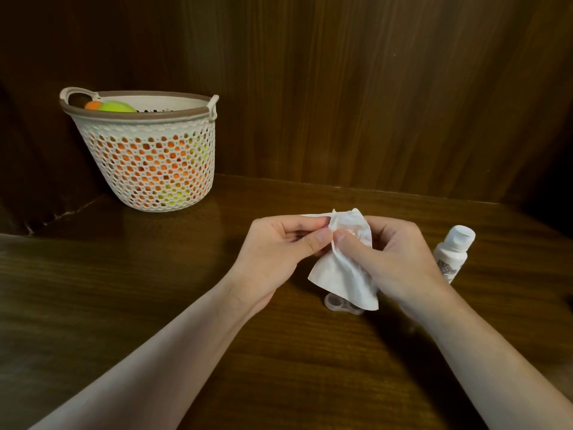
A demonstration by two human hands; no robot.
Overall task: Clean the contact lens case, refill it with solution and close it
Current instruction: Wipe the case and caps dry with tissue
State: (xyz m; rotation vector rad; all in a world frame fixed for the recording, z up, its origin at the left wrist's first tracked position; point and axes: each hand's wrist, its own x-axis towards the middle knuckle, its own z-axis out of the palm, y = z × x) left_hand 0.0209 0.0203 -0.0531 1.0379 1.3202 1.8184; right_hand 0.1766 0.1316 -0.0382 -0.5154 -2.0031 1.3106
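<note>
A white tissue [344, 274] hangs between both hands above the wooden table. My left hand [279, 249] pinches a small pinkish piece [325, 225], mostly hidden by fingers and tissue; I cannot tell what it is. My right hand [393, 259] presses the tissue against it with thumb and fingers. On the table just below the tissue lies the clear contact lens case [336, 304], its wells without caps and its right part covered by the tissue. A small white solution bottle [452, 252] stands to the right of my right hand, its cap on.
A white perforated basket [148, 156] with a brown rim holds orange and green balls at the back left. Dark wooden walls close off the back and sides. The wooden table [124, 290] runs to the front edge of view.
</note>
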